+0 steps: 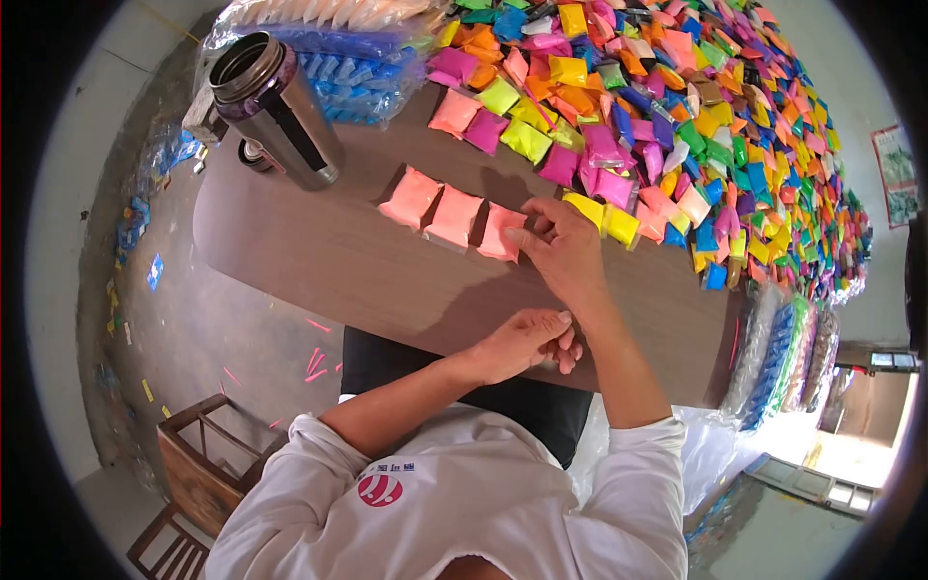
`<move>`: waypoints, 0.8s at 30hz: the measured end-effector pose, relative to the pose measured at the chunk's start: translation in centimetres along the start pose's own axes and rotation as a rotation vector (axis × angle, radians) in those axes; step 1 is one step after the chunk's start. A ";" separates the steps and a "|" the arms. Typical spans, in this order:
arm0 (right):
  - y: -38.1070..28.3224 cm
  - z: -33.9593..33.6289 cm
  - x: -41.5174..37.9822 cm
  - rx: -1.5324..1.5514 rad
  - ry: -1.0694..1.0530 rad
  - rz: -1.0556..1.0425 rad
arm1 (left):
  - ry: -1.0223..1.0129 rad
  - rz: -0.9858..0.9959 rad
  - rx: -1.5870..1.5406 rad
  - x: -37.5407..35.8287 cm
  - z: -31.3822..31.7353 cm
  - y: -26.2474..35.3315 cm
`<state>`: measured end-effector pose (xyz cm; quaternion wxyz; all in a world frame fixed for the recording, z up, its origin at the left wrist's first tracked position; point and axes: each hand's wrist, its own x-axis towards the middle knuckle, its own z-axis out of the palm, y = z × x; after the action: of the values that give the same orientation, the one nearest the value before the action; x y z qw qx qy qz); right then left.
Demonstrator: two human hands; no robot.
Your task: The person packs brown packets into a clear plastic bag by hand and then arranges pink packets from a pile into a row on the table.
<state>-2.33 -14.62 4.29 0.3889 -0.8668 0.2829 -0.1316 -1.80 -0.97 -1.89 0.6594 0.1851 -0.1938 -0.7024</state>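
Three salmon-pink packets lie in a slanting row on the brown table (319, 261): a left packet (411, 197), a middle packet (453, 217) and a right packet (500, 232). My right hand (564, 249) has its thumb and fingers closed on the upper right edge of the right packet. Nearer my body, my left hand (527, 345) hovers at the table's front edge with its fingers curled and the thumb against them. Whatever the left fingers may hold is hidden. Yellow packets (601, 217) lie just beyond my right hand.
A large heap of colourful packets (677, 126) covers the table's far right side. At the far left stand an open steel flask (280, 116) and its cap (253, 155). Behind are plastic-wrapped blue bundles (358, 82). A wooden stool (208, 454) stands on the floor at left.
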 end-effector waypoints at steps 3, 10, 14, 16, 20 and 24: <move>0.1 0.4 0.2 0.080 -0.109 -0.049 | 0.006 -0.012 0.006 -0.1 0.0 -0.1; 0.1 1.2 0.6 -0.173 -0.107 -0.342 | 0.006 0.027 -0.033 0.0 -0.4 -0.9; -0.1 1.1 0.8 -0.258 -0.128 -0.374 | -0.001 0.022 -0.063 0.1 -0.5 -0.9; -0.2 1.2 0.8 -0.284 -0.139 -0.377 | 0.000 0.021 -0.073 0.1 -0.6 -1.0; 0.4 1.6 1.0 -0.288 -0.121 -0.379 | 0.000 0.032 -0.094 0.1 -0.5 -1.1; 0.2 1.2 1.0 -0.048 -0.151 -0.223 | 0.018 0.003 -0.068 0.0 -0.1 -0.6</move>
<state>-1.10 -14.59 3.33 0.3713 -0.9094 0.1576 -0.1018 -2.25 -0.97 -2.25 0.6681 0.1686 -0.1643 -0.7059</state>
